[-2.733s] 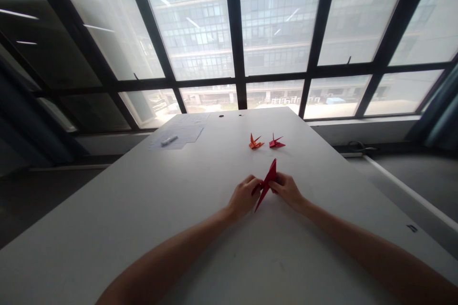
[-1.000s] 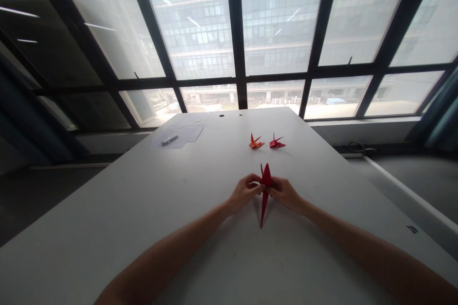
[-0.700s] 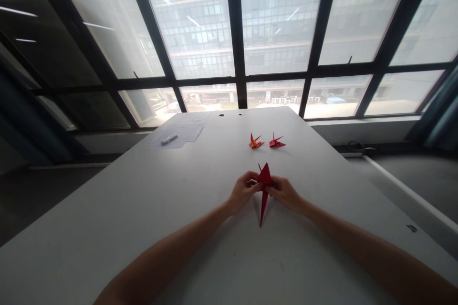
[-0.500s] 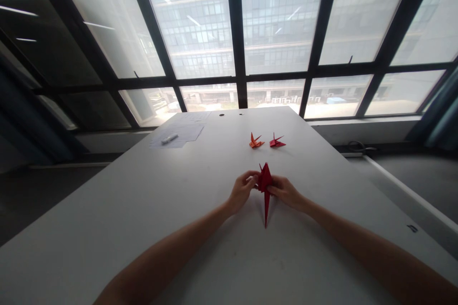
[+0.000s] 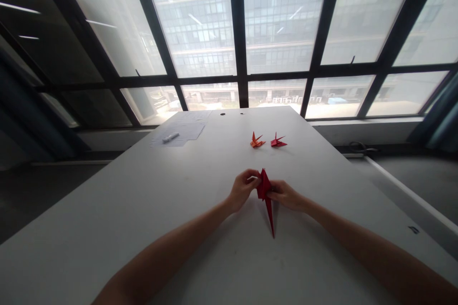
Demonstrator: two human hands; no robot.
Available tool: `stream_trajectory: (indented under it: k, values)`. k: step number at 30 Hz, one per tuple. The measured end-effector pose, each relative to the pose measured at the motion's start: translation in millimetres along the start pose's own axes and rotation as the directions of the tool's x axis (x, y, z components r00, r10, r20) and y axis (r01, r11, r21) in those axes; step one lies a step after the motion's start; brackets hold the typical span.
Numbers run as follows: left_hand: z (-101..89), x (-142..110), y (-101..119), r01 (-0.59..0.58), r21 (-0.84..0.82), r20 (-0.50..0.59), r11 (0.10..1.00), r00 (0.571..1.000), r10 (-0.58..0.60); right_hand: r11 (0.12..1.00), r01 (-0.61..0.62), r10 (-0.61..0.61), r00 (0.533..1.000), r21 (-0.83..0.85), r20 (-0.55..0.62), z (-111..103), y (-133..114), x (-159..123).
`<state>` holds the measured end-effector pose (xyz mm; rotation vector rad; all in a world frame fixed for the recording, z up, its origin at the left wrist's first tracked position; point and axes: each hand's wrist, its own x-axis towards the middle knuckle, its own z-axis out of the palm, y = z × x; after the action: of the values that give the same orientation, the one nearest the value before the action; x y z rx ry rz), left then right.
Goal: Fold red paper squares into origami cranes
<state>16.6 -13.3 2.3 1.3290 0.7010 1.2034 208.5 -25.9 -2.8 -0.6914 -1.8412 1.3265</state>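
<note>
left hand [image 5: 243, 190] and right hand [image 5: 286, 196] pinch a folded red paper crane [image 5: 264, 187] narrowly from both sides, its slim spike pointing down; beyond the grip, a small orange paper crane [image 5: 257, 141] and small red paper crane [image 5: 278, 141] sit on the smooth white table [image 5: 143, 190]
</note>
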Motion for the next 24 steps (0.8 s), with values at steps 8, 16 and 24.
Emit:
stream_trajectory:
  k: [8,16,24]
  values:
    - [1.5,-1.4,0.2,0.096,-0.026,0.063,0.995,0.994,-0.094,0.999,-0.033,0.03,0.998,-0.038,-0.061,0.2,7.5,-0.1]
    - [5.0,-3.2,5.0,0.109,0.036,0.088,0.993,0.99,-0.112,0.999,-0.038,0.036,0.998,-0.029,-0.041,1.3,9.3,-1.1]
    - [2.9,-2.0,1.8,0.136,-0.024,0.136,0.99,0.982,-0.132,0.999,-0.021,0.017,0.996,-0.049,-0.087,1.7,6.2,-1.7]
